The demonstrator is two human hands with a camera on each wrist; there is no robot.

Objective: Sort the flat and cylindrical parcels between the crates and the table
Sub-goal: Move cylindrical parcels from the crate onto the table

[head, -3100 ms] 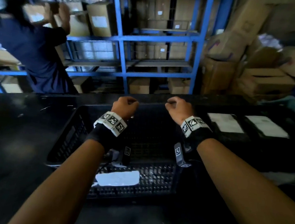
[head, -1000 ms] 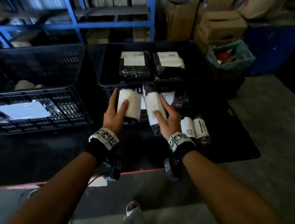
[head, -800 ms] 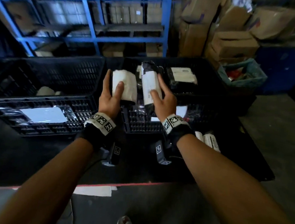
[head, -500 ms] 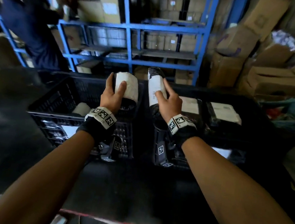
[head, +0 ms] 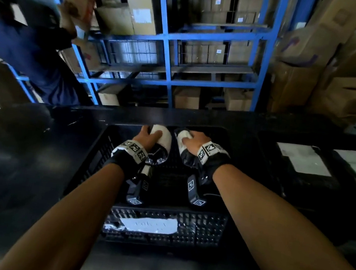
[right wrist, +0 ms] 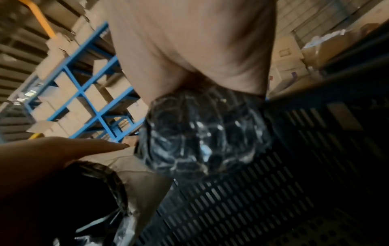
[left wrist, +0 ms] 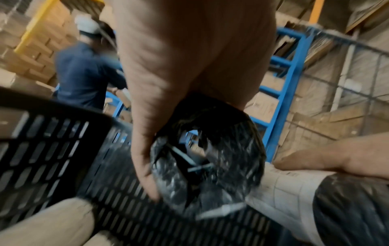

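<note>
Two rolls going into the crate, one in each hand.

Head view: my left hand wraps one cylindrical parcel, my right hand the other parcel, both low toward the far wall of the black crate. Left wrist: fingers curl round the crinkly black wrap; I judge it light, soft and slick, so grip mid-body. Right wrist: same curled hold on the shiny end.
</note>
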